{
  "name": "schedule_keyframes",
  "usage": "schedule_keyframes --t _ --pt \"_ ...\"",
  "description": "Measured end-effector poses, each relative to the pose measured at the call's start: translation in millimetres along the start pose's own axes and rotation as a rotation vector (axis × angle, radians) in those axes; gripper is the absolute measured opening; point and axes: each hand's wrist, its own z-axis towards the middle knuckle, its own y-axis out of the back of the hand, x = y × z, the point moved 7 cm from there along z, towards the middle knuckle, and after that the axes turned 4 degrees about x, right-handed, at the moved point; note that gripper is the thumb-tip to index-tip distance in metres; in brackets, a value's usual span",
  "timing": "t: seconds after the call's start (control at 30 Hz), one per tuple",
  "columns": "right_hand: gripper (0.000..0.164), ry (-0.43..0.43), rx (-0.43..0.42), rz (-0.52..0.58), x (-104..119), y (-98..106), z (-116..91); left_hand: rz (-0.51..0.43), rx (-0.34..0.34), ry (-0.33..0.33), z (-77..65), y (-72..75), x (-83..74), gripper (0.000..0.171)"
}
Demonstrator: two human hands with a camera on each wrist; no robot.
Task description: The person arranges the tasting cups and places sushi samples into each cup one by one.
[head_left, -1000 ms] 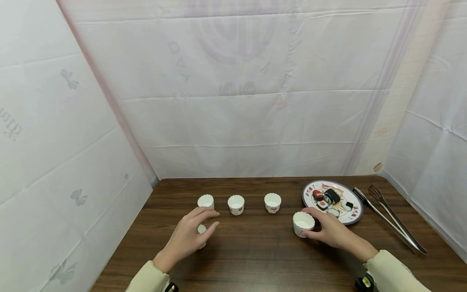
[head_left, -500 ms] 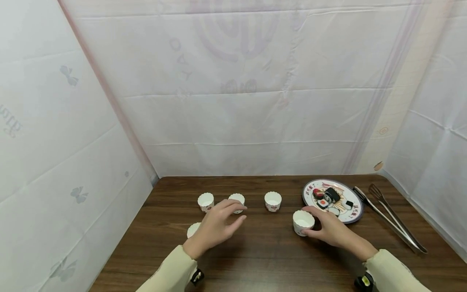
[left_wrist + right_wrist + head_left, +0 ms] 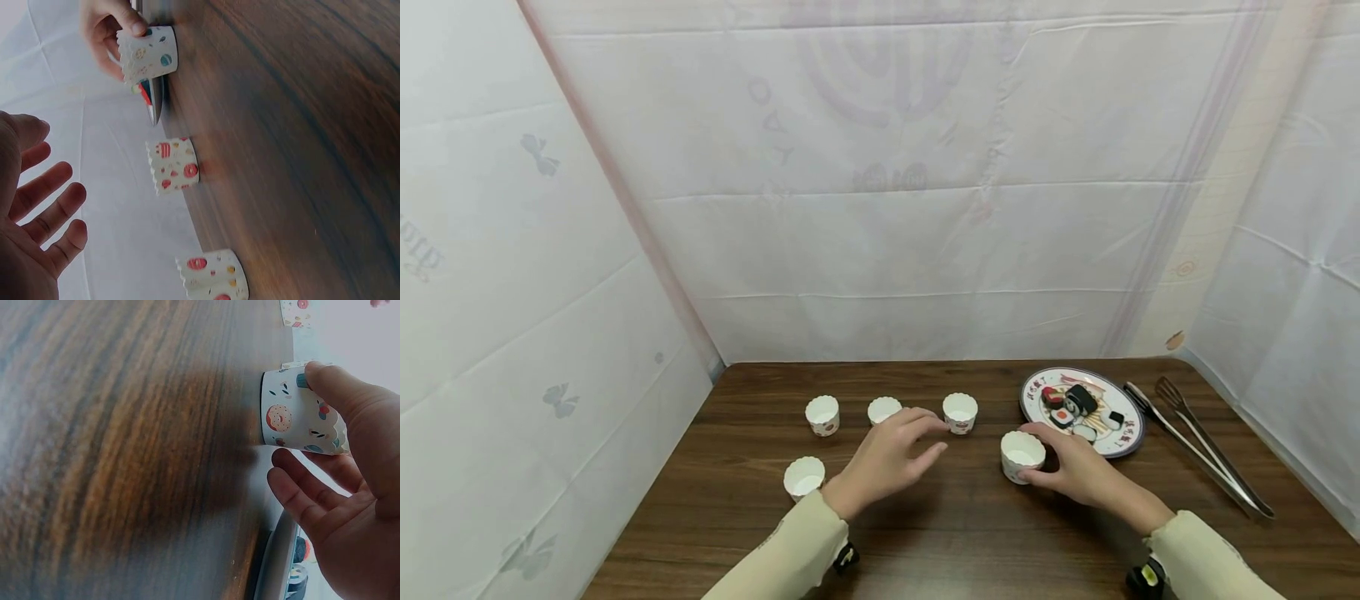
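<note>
My right hand (image 3: 1081, 473) pinches a white paper baking cup (image 3: 1021, 450) between thumb and fingers, just left of the plate. The right wrist view shows the cup's doughnut and cupcake print (image 3: 279, 417) with my thumb on its side. My left hand (image 3: 886, 460) is over the middle of the table, fingers spread and slightly bent, with nothing in it. It overlaps a second baking cup (image 3: 883, 407) in the head view, and its fingertips come close to a third baking cup (image 3: 960, 414). In the left wrist view this hand (image 3: 37, 200) is beside two upright cups.
Further left on the brown table (image 3: 940, 550) stand a back cup (image 3: 823, 415) and a front cup (image 3: 803, 477). A round plate (image 3: 1037, 408) bears several sushi-like pieces. Metal tongs (image 3: 1195, 446) lie right of it. White cloth (image 3: 880, 250) hangs behind.
My left hand has moved right from the left-hand cups to the middle of the table, uncovering the front left cup. My right hand and its cup have stayed almost still.
</note>
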Motion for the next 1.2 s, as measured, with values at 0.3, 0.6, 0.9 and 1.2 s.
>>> schedule_keyframes --t 0.3,0.6,0.9,1.2 --pt "0.06 -0.039 0.02 -0.013 -2 0 2 -0.015 0.039 -0.003 11.1 -20.6 -7.6 0.022" --pt "0.059 -0.018 0.014 -0.006 1 2 1 0.022 0.112 -0.007 20.3 -42.5 -15.5 0.02" --pt "0.058 -0.015 0.019 -0.005 0 1 1 0.005 0.183 -0.022 32.7 -60.4 -25.0 0.025" --pt "0.058 -0.014 0.033 0.0 -1 -2 0 0.007 0.248 -0.057 35.6 -76.6 -34.5 0.029"
